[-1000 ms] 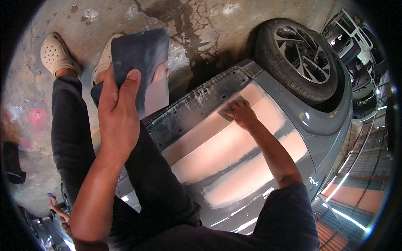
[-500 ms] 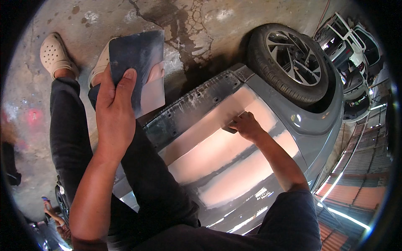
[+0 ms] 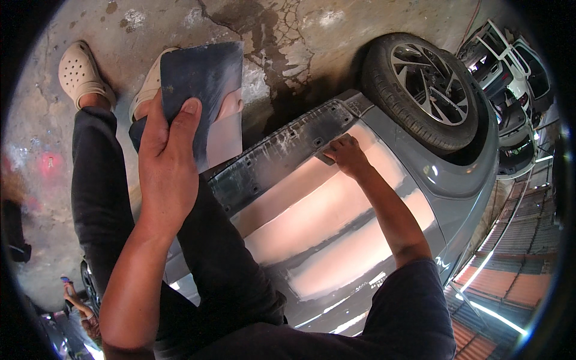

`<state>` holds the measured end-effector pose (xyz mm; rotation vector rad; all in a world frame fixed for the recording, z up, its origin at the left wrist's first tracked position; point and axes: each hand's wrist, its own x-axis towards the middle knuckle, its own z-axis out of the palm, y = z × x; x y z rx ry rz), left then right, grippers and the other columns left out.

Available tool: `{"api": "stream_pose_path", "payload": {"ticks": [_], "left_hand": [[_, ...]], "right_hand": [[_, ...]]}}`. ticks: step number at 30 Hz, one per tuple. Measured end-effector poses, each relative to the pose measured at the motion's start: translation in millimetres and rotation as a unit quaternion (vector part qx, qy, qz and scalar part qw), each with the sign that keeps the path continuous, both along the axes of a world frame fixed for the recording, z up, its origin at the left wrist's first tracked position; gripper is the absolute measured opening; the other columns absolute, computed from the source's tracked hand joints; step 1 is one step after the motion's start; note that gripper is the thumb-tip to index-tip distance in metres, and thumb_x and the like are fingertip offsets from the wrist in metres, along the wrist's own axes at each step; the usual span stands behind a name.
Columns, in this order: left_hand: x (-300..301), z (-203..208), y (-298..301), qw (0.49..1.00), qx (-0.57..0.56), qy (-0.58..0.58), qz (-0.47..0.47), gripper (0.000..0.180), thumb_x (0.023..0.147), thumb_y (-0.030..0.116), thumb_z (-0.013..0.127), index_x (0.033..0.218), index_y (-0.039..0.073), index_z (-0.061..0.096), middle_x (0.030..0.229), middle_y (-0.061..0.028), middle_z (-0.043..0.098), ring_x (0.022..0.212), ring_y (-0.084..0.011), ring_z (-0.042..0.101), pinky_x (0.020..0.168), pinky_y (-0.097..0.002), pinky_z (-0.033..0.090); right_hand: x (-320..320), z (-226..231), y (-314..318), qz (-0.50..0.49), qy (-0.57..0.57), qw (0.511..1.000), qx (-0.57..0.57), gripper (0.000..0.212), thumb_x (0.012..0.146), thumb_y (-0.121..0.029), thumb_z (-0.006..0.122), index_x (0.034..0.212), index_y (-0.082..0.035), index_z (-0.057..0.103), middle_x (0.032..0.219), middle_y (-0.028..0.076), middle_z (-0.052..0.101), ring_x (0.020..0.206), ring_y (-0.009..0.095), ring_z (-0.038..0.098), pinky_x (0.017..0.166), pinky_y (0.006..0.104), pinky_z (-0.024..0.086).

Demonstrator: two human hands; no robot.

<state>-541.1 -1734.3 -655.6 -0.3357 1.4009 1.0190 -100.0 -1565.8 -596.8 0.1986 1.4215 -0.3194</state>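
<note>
My left hand (image 3: 170, 162) is closed on the edge of a dark flat putty board (image 3: 191, 75), thumb on top. Smooth pink putty (image 3: 221, 141) covers the board's lower right side, with a thicker lump above it. Further right, my right hand (image 3: 352, 157) grips a small dark putty spreader (image 3: 324, 158), its fingers bent over it. The spreader rests at the upper edge of a broad pink putty layer (image 3: 306, 222) on a grey car's side panel (image 3: 435, 207). A second pink strip (image 3: 354, 255) runs below that layer, with dark grey between them.
A dark, scuffed sill strip (image 3: 282, 150) with holes borders the putty. The car's wheel (image 3: 429, 90) stands at the upper right. My legs and beige clogs (image 3: 81, 69) are on the stained concrete floor (image 3: 300, 27). Another person (image 3: 84, 315) is at the far lower left.
My right hand has moved up and slightly left with the spreader, from the middle of the putty layer to its upper edge. The left hand and board have shifted only slightly.
</note>
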Motion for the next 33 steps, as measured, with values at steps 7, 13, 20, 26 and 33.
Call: {"api": "stream_pose_path", "payload": {"ticks": [7,13,20,26,33], "left_hand": [[5,-1,0,1.0,0.002,0.008,-0.003,0.032,0.105,0.022,0.053,0.129,0.001,0.055,0.103,-0.0014,0.057,0.087,-0.0086,0.05,0.081,-0.0223,0.042],[7,-3,-1,1.0,0.002,-0.027,0.014,0.036,0.102,0.026,0.057,0.13,0.003,0.056,0.115,-0.0026,0.063,0.103,-0.0116,0.055,0.095,-0.0245,0.039],[1,-7,-3,0.994,-0.011,-0.097,0.039,0.039,0.1,0.027,0.058,0.13,0.003,0.056,0.116,-0.0032,0.063,0.104,-0.0127,0.055,0.098,-0.026,0.038],[13,-2,-2,0.982,-0.026,-0.175,0.066,0.035,0.1,0.023,0.057,0.128,0.002,0.056,0.113,-0.0037,0.064,0.1,-0.013,0.057,0.093,-0.0252,0.041],[56,7,-22,0.928,-0.098,-0.333,0.131,0.031,0.1,0.015,0.055,0.127,0.002,0.051,0.116,-0.0114,0.064,0.1,-0.0223,0.066,0.087,-0.0375,0.055]], "right_hand": [[2,2,-10,-0.01,0.001,1.0,0.01,0.04,0.091,-0.013,0.057,0.128,-0.028,0.064,0.133,0.002,0.056,0.131,0.026,0.048,0.11,0.0578,0.033],[0,39,-16,-0.04,0.017,0.999,-0.03,0.035,0.094,-0.018,0.054,0.125,-0.031,0.063,0.132,0.005,0.057,0.131,0.028,0.049,0.107,0.0582,0.035],[-46,86,-9,-0.049,-0.027,0.998,-0.041,0.034,0.093,-0.014,0.054,0.124,-0.028,0.064,0.13,0.003,0.058,0.129,0.024,0.05,0.108,0.0543,0.036],[-111,98,-2,-0.255,0.082,0.958,0.098,0.06,0.083,0.008,0.05,0.135,-0.021,0.059,0.142,0.01,0.051,0.137,0.03,0.044,0.114,0.0459,0.035],[-279,86,-89,-0.596,0.307,0.738,0.078,0.079,0.072,0.023,0.046,0.143,-0.013,0.053,0.144,0.022,0.043,0.137,0.039,0.042,0.116,0.0449,0.035]]}}
